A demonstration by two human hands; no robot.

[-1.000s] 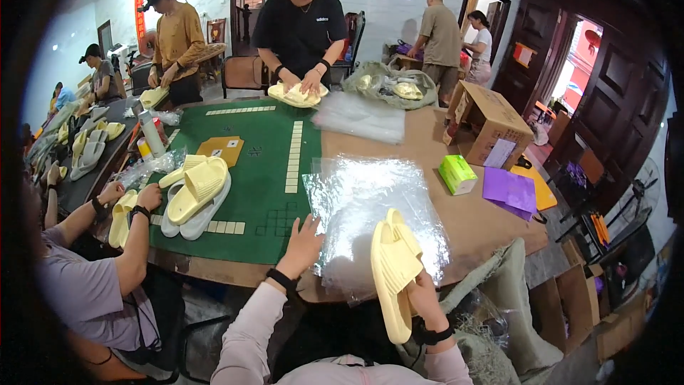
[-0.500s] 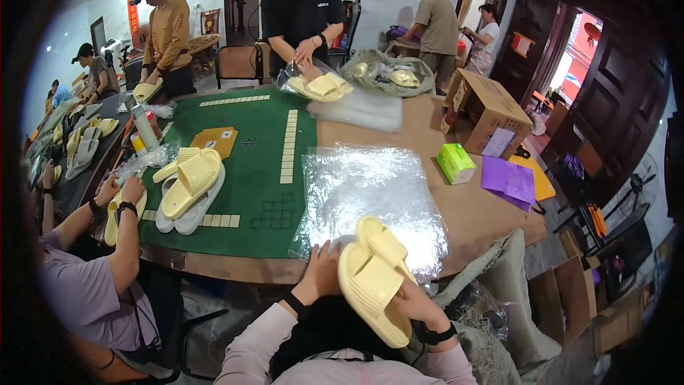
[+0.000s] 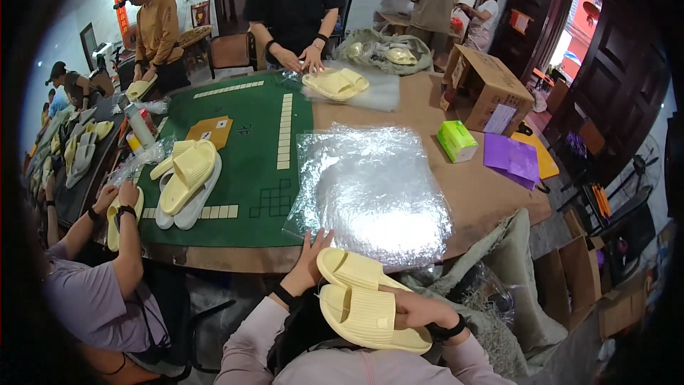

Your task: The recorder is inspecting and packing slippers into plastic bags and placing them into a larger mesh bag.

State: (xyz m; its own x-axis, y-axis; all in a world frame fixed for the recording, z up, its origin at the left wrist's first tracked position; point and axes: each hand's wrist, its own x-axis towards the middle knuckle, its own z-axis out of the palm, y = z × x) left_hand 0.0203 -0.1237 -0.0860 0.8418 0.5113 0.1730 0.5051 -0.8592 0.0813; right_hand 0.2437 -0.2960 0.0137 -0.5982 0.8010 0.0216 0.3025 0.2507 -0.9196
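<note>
Pink-sleeved left hand (image 3: 303, 271): fingers apart, seemingly empty, at the near edge of glossy, wrinkled, clear plastic bags (image 3: 363, 185); contact unclear. Beside it, pale-yellow, rib-strapped, foam-like slippers (image 3: 360, 316), now turned crosswise, toes leftward toward that hand; right hand (image 3: 419, 309) grips them, fingers under a strap.

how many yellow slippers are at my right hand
2, both at your right hand: the nearer slipper is closest to your body, and the farther slipper sits just beyond it.
</note>
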